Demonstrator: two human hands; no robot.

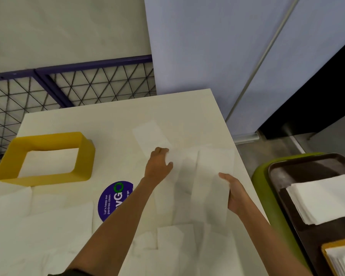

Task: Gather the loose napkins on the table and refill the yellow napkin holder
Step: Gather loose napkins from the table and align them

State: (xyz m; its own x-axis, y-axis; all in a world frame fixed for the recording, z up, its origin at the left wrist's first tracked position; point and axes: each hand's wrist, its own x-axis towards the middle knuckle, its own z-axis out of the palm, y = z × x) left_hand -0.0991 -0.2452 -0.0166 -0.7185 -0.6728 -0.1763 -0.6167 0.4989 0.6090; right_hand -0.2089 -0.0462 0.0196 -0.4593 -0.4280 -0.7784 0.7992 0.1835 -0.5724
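Loose white napkins (150, 135) lie flat, scattered over the table (118, 116); the open-topped yellow napkin holder (48, 179) stands far-left.

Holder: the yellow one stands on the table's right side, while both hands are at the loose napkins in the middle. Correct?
Not quite. The head view shows the holder on the table's left side, not its right. The rest holds: the left hand and right hand are both at the loose napkins.

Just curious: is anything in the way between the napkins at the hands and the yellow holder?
Nothing visible stands there. Between the napkins and the yellow holder lie only bare table and a flat purple sticker.
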